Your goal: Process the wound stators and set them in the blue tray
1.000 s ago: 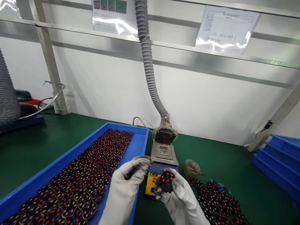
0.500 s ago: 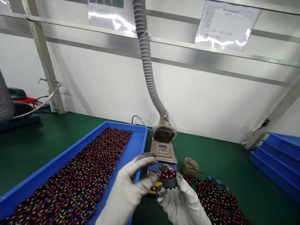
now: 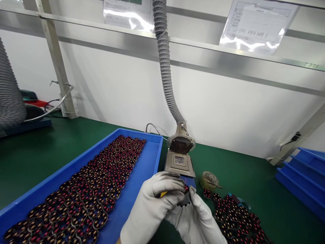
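A small round black motor stator [image 3: 187,197] with red parts on top is between my gloved hands, in front of the fume-hose machine. My right hand [image 3: 195,217] is closed around it from below and the right, thumb against its side. My left hand [image 3: 162,195] has its fingers and thumb pinched together at the stator's left and upper side, hiding part of it. A thin pinkish wire [image 3: 185,181] rises above the stator. Both gloves are white with dark, dirty fingertips.
A blue tray [image 3: 154,152] on the left holds rows of similar parts. A heap of loose parts [image 3: 236,217] lies right, near a small round tin [image 3: 209,181]. Behind my hands stands a metal plate machine [image 3: 179,166] under a grey hose [image 3: 165,64]. Blue trays [image 3: 302,183] are stacked far right.
My left hand has come in to the right, from open fingers beside the stator to a pinch on it. My right hand keeps holding the stator. The view has shifted slightly.
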{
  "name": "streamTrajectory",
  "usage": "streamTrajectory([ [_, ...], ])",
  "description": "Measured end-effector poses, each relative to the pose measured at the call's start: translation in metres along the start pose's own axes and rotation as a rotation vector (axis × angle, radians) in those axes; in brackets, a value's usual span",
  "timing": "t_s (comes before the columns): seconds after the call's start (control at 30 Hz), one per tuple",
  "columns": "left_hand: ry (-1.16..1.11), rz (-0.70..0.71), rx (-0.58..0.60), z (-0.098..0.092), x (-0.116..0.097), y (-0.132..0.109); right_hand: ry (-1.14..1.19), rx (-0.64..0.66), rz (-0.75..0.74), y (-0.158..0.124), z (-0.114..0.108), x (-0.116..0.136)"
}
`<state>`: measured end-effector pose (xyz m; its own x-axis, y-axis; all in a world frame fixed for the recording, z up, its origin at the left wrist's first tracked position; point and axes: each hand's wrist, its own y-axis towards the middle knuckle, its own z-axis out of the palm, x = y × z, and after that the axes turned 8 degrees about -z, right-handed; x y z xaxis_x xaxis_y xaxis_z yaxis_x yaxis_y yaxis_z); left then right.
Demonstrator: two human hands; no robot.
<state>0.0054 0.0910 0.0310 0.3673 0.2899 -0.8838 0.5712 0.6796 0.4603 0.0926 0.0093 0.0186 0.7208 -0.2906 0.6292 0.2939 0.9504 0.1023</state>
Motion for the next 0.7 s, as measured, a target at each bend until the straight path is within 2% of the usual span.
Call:
streamTrajectory([
  [0.1,-0.222,-0.209,-0.172,0.0,0.003,-0.004,0.023,0.038,0.044,-0.002,0.001,0.001],
  [0.17,-0.286,-0.236,-0.274,-0.007,0.001,-0.007,0.045,0.06,0.084,-0.003,-0.003,0.004],
  [0.2,-0.257,-0.23,-0.287,-0.011,-0.002,-0.007,0.032,0.059,0.085,-0.002,-0.006,0.006],
  [0.23,-0.196,-0.234,-0.266,-0.014,-0.005,-0.007,0.001,0.05,0.069,-0.001,-0.01,0.008],
  [0.3,-0.024,-0.261,-0.107,-0.018,-0.012,-0.007,-0.086,0.022,0.004,0.003,-0.02,0.012],
  [0.37,0.048,-0.25,0.028,-0.015,-0.016,-0.006,-0.159,0.003,-0.047,0.009,-0.029,0.014],
  [0.43,0.025,-0.176,0.04,-0.008,-0.016,-0.007,-0.198,-0.019,-0.095,0.014,-0.033,0.012],
  [0.53,-0.028,-0.074,-0.055,0.001,-0.016,-0.012,-0.251,-0.077,-0.215,0.014,-0.027,0.003],
  [0.6,-0.075,-0.026,-0.181,0.001,-0.016,-0.016,-0.297,-0.152,-0.35,0.01,-0.019,-0.005],
  [0.67,-0.087,-0.038,-0.285,-0.004,-0.015,-0.017,-0.407,-0.275,-0.576,0.005,-0.011,-0.012],
  [0.7,-0.084,-0.074,-0.278,-0.007,-0.013,-0.016,-0.488,-0.337,-0.731,0.003,-0.008,-0.016],
])
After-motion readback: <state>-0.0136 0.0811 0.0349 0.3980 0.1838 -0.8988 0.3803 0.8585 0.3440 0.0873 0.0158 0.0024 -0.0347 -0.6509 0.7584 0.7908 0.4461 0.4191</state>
